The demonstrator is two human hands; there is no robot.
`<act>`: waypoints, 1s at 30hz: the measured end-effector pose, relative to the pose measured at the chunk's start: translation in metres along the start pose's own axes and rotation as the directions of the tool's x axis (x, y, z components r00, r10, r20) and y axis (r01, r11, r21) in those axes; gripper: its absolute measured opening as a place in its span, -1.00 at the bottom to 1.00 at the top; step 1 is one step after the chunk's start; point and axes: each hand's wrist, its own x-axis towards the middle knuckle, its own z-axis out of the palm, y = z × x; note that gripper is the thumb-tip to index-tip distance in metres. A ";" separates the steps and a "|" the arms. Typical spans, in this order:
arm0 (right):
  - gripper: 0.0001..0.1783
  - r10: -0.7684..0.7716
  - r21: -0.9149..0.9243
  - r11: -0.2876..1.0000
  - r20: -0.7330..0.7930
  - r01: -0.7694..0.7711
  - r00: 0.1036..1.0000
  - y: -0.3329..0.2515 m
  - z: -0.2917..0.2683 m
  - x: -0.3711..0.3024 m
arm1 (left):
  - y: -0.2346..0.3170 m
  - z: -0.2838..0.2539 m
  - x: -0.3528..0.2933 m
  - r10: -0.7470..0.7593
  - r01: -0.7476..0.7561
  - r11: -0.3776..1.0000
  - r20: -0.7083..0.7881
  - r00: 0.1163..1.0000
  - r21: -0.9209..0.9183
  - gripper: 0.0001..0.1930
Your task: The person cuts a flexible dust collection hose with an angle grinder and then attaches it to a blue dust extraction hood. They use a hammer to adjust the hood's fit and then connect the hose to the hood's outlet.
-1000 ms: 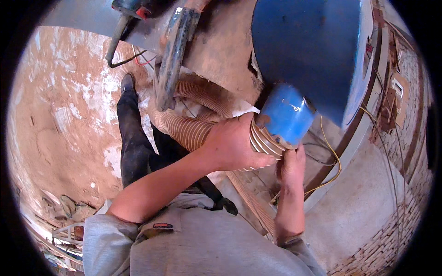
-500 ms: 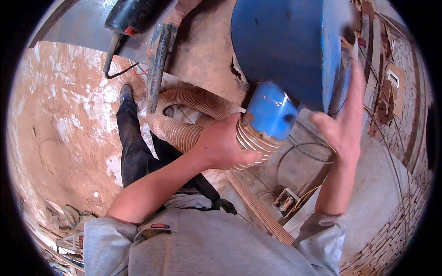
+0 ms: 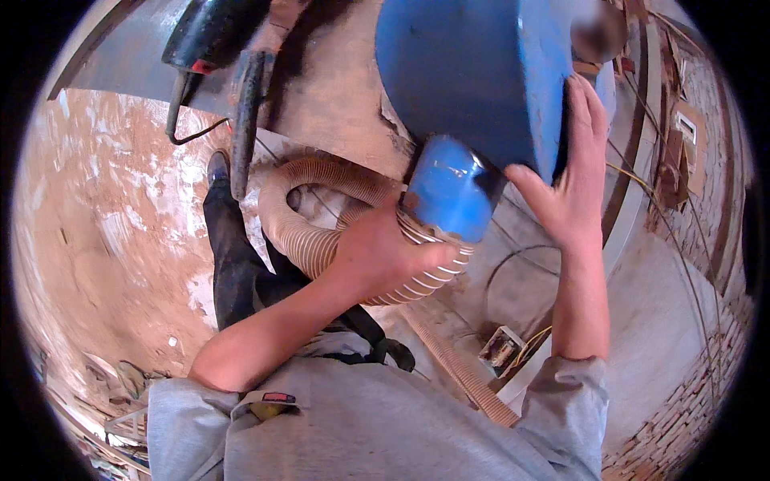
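Observation:
My left hand point(image 3: 385, 252) is closed round the end of a tan, wire-ribbed flexible hose point(image 3: 309, 244). The hose mouth sits against the lower end of a short blue pipe point(image 3: 453, 186); whether it overlaps the pipe is partly hidden by my hand. That pipe sticks out from a large, rounded blue metal housing point(image 3: 465, 76). At the housing's right rim is my right hand point(image 3: 565, 180), its fingers stretched upward and thumb spread apart. The thumb tip is at the housing's lower edge near the pipe, and the fingers lie along its side.
Black motor-like cylinders point(image 3: 210, 36) and a dark bar point(image 3: 247, 120) are at the upper left. A thinner ribbed hose point(image 3: 453, 361) runs over the floor beside an open electrical box point(image 3: 503, 349) with wires. Another person point(image 3: 597, 36) is partly visible beyond the housing.
My right hand has moved left and now meets the housing's edge. The left hand and hose end have shifted slightly left with the pipe in view, as the whole view has turned a little.

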 end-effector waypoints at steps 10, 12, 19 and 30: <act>0.07 0.006 -0.007 1.000 -0.095 -0.007 0.995 -0.011 -0.003 0.001 | 0.003 -0.005 0.001 0.215 -0.210 0.976 0.109 0.970 -0.054 -0.30; 0.06 -0.002 0.042 0.999 -0.121 0.007 0.993 -0.013 -0.016 0.001 | -0.018 -0.002 0.005 0.208 -0.204 0.976 0.054 0.977 -0.075 -0.29; -0.12 0.391 0.437 0.885 -0.505 -0.163 0.769 -0.034 0.001 -0.090 | -0.010 0.000 0.001 0.054 -0.057 0.997 -0.049 0.997 -0.052 -0.34; -0.35 0.546 0.853 -0.516 0.398 -0.078 0.737 -0.098 0.113 -0.146 | -0.025 0.002 0.001 0.121 -0.124 0.992 -0.172 0.978 -0.011 -0.46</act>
